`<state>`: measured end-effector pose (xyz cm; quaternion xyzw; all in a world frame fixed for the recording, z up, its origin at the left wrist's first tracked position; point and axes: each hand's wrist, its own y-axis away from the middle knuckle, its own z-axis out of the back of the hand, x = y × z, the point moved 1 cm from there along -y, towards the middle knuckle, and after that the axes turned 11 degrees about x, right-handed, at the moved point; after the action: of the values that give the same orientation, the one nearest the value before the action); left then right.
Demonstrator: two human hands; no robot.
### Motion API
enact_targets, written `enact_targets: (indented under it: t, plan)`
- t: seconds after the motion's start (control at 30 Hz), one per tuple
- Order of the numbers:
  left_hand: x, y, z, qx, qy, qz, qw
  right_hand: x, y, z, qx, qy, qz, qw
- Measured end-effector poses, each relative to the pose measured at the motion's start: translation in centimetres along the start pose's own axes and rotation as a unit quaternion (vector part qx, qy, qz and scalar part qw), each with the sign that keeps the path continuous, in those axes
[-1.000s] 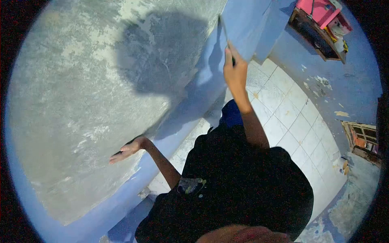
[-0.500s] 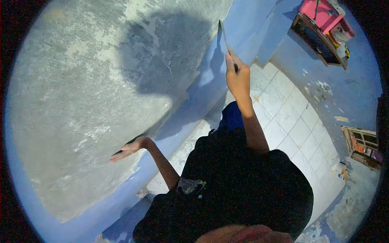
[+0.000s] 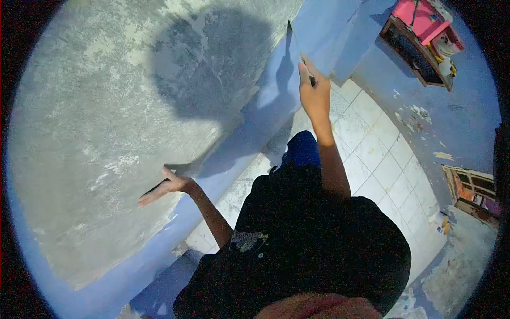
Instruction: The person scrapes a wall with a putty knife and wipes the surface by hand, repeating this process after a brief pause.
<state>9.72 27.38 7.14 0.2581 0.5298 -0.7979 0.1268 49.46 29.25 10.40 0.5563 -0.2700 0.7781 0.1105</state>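
My right hand (image 3: 315, 95) is closed around the dark handle of a scraper (image 3: 290, 35). Its thin blade points up and away from me, the tip at the border between the patchy grey area and the blue paint of the wall (image 3: 212, 146). Lower on the left, my left hand (image 3: 169, 186) is open with thumb and fingers spread, right at the grey wall surface and holding nothing. Shadows of my head and arms fall across the wall.
White floor tiles (image 3: 374, 151) lie to the right of the wall. A dark wooden cabinet (image 3: 409, 53) with a pink plastic container (image 3: 419, 21) on it stands at upper right. Lower right are a wooden-framed opening (image 3: 473, 189) and small containers (image 3: 442, 222) on the floor.
My left hand has shifted slightly left and up, its thumb now spread away from the fingers. My right hand and the scraper have moved only a little.
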Motion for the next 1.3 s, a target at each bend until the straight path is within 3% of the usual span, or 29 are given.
enact_targets:
  t: [0.3, 0.37, 0.5, 0.67, 0.77, 0.87, 1.0, 1.07, 1.2, 1.3]
  plan:
    - [0.4, -0.5, 0.7, 0.080, -0.214, -0.094, 0.969, 2.1, -0.4, 0.8, 0.050, 0.001, -0.107, 0.993]
    - [0.1, -0.4, 1.0, 0.088, -0.188, -0.081, 0.975, 2.1, 0.3, 0.7, 0.054, 0.019, -0.130, 0.990]
    - [-0.9, -0.4, 1.1, 0.099, -0.167, -0.063, 0.979, 1.4, 0.0, -0.2, 0.004, 0.002, -0.059, 0.998]
    - [-2.2, 0.0, 1.0, 0.158, -0.055, 0.034, 0.985, 2.4, 0.8, 0.0, 0.035, 0.003, -0.077, 0.996]
    - [-2.1, -0.3, 1.0, 0.159, -0.125, 0.006, 0.979, 1.3, -1.4, -0.1, -0.020, 0.021, -0.013, 0.999]
    - [-0.8, -0.1, 1.4, 0.156, -0.168, -0.028, 0.973, 2.1, -2.0, 0.6, 0.010, 0.028, -0.080, 0.996]
    - [-1.1, -0.6, 1.1, 0.116, -0.235, -0.128, 0.956, 2.1, -0.3, 0.3, 0.026, 0.022, -0.044, 0.998]
    - [-0.5, -0.3, 1.1, 0.127, -0.205, -0.077, 0.967, 2.0, -0.9, 0.8, 0.016, 0.011, -0.072, 0.997]
    - [-0.6, -0.3, 0.8, 0.133, -0.173, -0.009, 0.976, 1.5, -0.2, 0.1, 0.004, 0.025, -0.030, 0.999]
    - [-1.3, -0.3, 1.0, 0.143, -0.168, -0.039, 0.975, 1.2, -1.2, 0.2, -0.017, 0.031, 0.000, 0.999]
